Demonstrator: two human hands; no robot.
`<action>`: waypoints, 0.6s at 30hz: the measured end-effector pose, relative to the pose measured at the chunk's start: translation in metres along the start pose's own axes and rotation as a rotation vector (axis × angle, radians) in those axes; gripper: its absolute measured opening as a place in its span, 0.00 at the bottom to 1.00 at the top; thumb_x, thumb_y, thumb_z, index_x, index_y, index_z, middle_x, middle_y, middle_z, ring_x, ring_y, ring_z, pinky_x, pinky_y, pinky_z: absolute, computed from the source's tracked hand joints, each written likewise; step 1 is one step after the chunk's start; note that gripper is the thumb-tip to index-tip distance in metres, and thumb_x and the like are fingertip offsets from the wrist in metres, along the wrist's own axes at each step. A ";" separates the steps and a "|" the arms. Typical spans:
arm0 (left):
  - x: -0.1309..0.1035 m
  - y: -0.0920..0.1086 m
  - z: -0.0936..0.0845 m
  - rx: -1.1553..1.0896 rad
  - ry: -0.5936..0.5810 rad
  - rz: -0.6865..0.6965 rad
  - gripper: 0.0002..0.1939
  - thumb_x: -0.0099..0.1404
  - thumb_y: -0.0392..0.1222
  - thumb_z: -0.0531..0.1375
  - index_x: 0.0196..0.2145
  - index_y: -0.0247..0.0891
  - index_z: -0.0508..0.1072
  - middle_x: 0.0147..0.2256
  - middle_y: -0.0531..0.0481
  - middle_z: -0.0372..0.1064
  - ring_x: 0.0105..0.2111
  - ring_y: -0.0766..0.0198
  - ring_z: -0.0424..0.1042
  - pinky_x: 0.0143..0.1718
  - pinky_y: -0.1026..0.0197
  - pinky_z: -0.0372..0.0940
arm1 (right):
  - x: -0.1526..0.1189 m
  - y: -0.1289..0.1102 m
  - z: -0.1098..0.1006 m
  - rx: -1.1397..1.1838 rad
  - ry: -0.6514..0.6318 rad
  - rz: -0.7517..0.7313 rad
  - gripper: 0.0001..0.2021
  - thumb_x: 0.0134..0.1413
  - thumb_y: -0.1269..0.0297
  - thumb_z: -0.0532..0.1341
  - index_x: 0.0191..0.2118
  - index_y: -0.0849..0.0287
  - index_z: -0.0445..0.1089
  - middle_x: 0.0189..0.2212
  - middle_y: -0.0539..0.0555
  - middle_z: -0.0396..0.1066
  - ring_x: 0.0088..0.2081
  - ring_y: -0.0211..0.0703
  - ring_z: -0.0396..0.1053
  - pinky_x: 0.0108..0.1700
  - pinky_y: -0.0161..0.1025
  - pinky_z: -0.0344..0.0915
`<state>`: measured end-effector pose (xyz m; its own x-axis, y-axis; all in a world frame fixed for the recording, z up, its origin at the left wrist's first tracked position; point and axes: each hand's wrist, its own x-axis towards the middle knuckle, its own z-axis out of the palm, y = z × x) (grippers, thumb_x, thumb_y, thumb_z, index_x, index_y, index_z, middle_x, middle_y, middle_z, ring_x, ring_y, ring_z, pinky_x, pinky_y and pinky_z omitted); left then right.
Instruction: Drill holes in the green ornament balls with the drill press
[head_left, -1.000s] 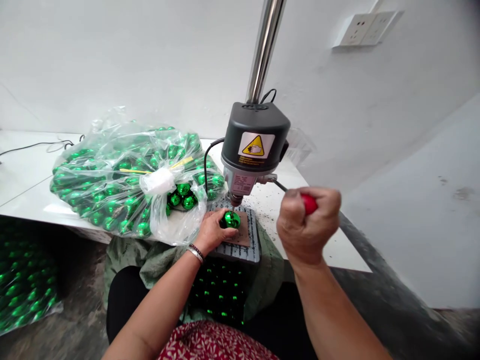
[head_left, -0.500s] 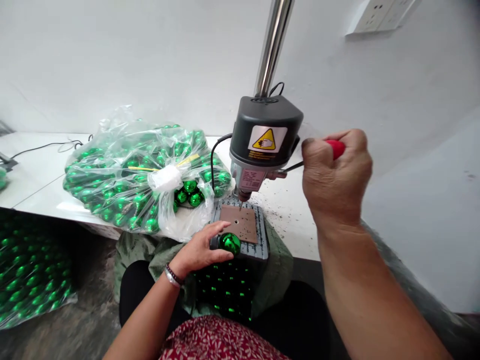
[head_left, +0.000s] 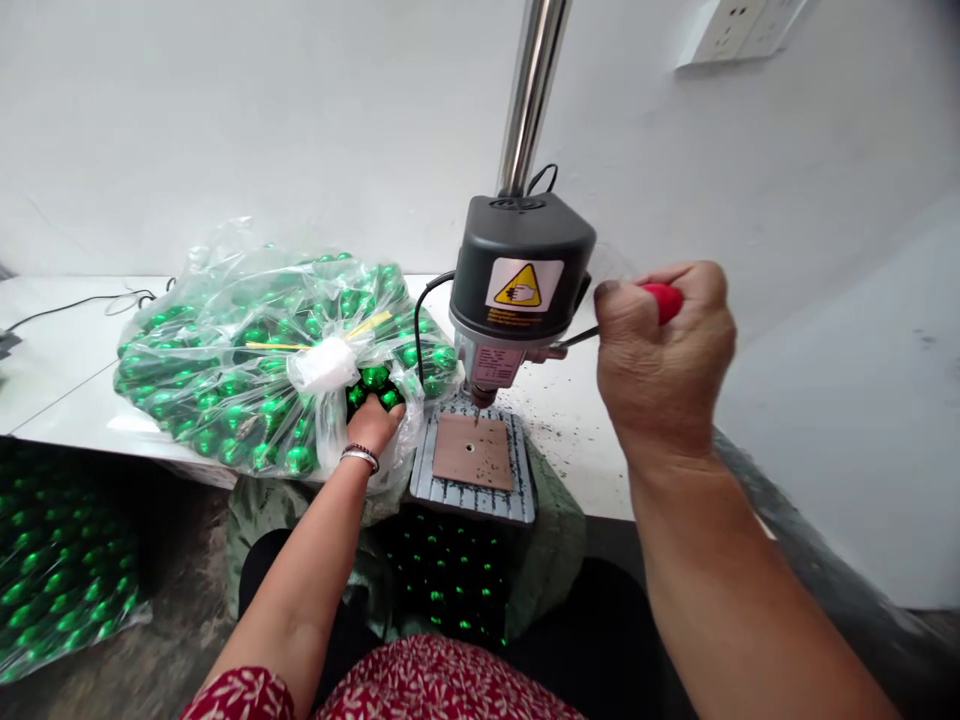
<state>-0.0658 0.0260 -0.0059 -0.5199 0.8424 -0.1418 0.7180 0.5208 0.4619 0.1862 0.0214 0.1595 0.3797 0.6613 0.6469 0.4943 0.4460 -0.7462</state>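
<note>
Here was the bench (head_left: 71,390), white, running along a pale wall (head_left: 225,120), with dark shavings (head_left: 570,455) scattered right of the drill (head_left: 525,265)! A brown board (head_left: 480,465) lay on the ridged plate (head_left: 421,475), its hole in plain sight near the bit (head_left: 478,414). Bare floor (head_left: 191,600) showed lower left, beside a second bag (head_left: 135,612), cut off by the edge. Up top, the socket (head_left: 739,30) and the post (head_left: 534,100) ran out of view too. Now the hands: your right hand (head_left: 666,365) clamped round the red knob (head_left: 661,302), half covering it; your left hand (head_left: 373,425) in the mouth of the bag (head_left: 324,363) on the bench, down among the green balls (head_left: 374,377). Its fingertips were buried; I couldn't tell whether they gripped one. Below the plate, green glints (head_left: 436,595) in shadow, hard to make out.
</note>
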 end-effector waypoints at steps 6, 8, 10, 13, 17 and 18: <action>-0.018 -0.016 0.000 -0.620 0.070 -0.002 0.25 0.63 0.52 0.62 0.54 0.35 0.73 0.51 0.36 0.77 0.51 0.48 0.77 0.51 0.53 0.70 | -0.002 0.002 0.000 0.042 0.013 -0.022 0.10 0.50 0.58 0.61 0.29 0.58 0.61 0.23 0.45 0.60 0.27 0.29 0.54 0.31 0.33 0.55; -0.035 -0.023 -0.003 -0.984 -0.049 0.008 0.24 0.65 0.52 0.58 0.56 0.39 0.70 0.49 0.42 0.77 0.44 0.56 0.79 0.47 0.56 0.72 | -0.003 0.002 0.001 0.043 0.018 -0.014 0.09 0.51 0.62 0.61 0.29 0.58 0.60 0.24 0.45 0.61 0.27 0.30 0.55 0.32 0.34 0.57; -0.056 -0.028 -0.005 -1.279 -0.263 0.040 0.26 0.65 0.51 0.58 0.58 0.42 0.67 0.45 0.46 0.77 0.36 0.62 0.78 0.42 0.58 0.73 | -0.003 0.002 0.002 0.035 0.023 -0.019 0.09 0.52 0.65 0.62 0.29 0.58 0.60 0.24 0.45 0.61 0.27 0.30 0.56 0.33 0.34 0.58; -0.082 -0.027 -0.004 -1.521 -0.554 0.096 0.36 0.57 0.46 0.68 0.61 0.48 0.63 0.42 0.51 0.76 0.33 0.65 0.78 0.37 0.62 0.72 | -0.003 0.005 0.002 0.033 0.021 -0.045 0.10 0.55 0.65 0.63 0.30 0.59 0.59 0.25 0.44 0.61 0.28 0.29 0.56 0.34 0.33 0.59; -0.098 -0.018 0.007 -1.617 -0.711 0.101 0.41 0.53 0.51 0.74 0.60 0.48 0.62 0.42 0.51 0.75 0.35 0.64 0.78 0.35 0.64 0.71 | -0.005 0.010 0.002 0.064 0.005 -0.091 0.11 0.59 0.61 0.61 0.32 0.59 0.59 0.26 0.43 0.60 0.27 0.28 0.57 0.33 0.32 0.59; -0.099 -0.016 0.010 -1.603 -0.708 0.098 0.41 0.53 0.54 0.74 0.59 0.47 0.62 0.41 0.51 0.75 0.34 0.64 0.78 0.34 0.64 0.70 | -0.005 0.011 0.002 0.072 0.001 -0.098 0.10 0.59 0.61 0.61 0.32 0.59 0.59 0.26 0.43 0.59 0.27 0.28 0.57 0.33 0.32 0.59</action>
<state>-0.0214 -0.0648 -0.0077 0.0903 0.9793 -0.1813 -0.6197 0.1978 0.7595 0.1881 0.0240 0.1480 0.3333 0.6121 0.7171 0.4717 0.5503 -0.6889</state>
